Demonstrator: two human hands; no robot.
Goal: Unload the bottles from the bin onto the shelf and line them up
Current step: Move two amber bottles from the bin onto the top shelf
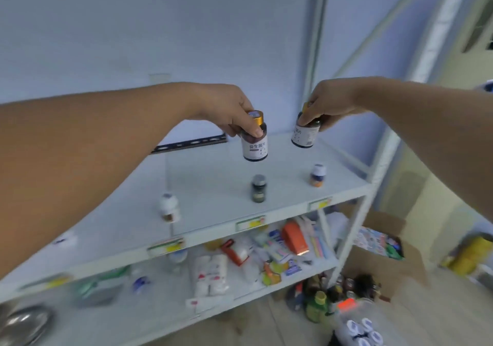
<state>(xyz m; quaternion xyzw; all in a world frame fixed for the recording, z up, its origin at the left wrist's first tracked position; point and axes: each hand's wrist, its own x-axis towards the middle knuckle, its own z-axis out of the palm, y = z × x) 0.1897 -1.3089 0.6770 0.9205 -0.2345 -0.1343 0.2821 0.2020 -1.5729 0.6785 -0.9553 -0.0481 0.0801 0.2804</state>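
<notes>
My left hand [226, 108] grips a dark bottle with a gold cap and white label [254, 145] by its neck, held in the air above the white top shelf [213, 180]. My right hand [330, 105] holds a second matching bottle [305, 133] by its top, tilted slightly, also above the shelf. Three bottles stand on the shelf near its front: a white one [169, 207] at the left, a dark one [258, 188] in the middle, and a white-capped one [318, 175] at the right. The bin is at the bottom right, holding bottles [360, 329].
The lower shelf [266, 289] is cluttered with boxes and packets, including an orange box [294, 237]. A cardboard box [384, 241] stands on the floor at the right. More bottles [317, 305] stand by the rack's leg. A metal bowl [24, 321] lies bottom left.
</notes>
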